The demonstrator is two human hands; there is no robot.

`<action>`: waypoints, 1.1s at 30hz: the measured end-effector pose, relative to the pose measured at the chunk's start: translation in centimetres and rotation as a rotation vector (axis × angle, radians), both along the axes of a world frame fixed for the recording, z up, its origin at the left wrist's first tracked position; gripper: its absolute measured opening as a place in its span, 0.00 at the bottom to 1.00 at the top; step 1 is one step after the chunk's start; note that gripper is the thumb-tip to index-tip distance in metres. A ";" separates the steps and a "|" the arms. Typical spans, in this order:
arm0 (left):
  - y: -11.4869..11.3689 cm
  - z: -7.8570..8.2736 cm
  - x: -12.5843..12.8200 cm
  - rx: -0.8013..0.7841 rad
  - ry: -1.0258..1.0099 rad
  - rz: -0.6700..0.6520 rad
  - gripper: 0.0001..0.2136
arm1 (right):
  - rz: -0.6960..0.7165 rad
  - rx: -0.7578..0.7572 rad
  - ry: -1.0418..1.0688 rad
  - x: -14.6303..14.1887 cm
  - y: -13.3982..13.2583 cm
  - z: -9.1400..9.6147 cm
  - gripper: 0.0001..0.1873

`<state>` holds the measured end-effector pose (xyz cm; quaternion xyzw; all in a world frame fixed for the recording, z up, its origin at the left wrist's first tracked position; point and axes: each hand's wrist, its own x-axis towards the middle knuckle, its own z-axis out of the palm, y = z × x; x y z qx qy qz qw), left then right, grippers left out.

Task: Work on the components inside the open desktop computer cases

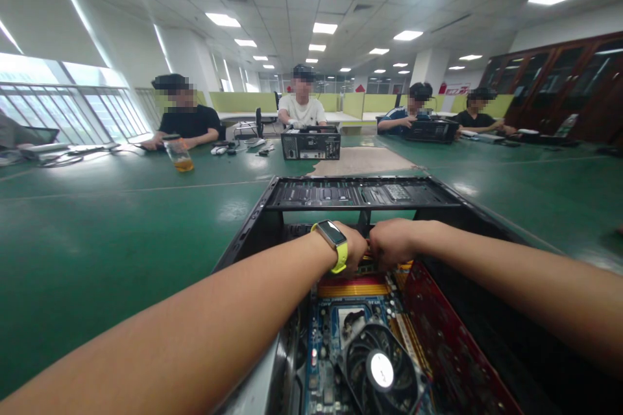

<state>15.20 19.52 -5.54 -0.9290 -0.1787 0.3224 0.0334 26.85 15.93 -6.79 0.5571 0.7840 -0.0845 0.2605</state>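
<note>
An open black computer case [246, 224] lies in front of me, with a blue motherboard [326, 318] inside. Both my hands reach in over the board's far end and nearly meet there. My left hand [354, 248], below a smartwatch [333, 237] with a yellow-green strap, has its fingers curled. The right hand [389, 245] is closed in a fist beside it. A small reddish bit shows between them, but what the fingers grip is hidden. Closer to me are a round cooling fan [382, 369] and, at its right, a red circuit card [442, 331] standing on edge.
Across the green table [146, 227] sits a second computer case [311, 144] in front of a person in white. A jar of amber liquid [180, 154] stands at the left. Other people work along the far side, one at another black case [428, 130]. Brown sheeting [365, 161] lies beyond my case.
</note>
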 end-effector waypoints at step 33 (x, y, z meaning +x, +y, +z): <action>0.3 -0.2 -0.3 0.030 -0.049 -0.033 0.17 | -0.016 0.100 -0.042 -1.3 -0.9 -0.4 0.20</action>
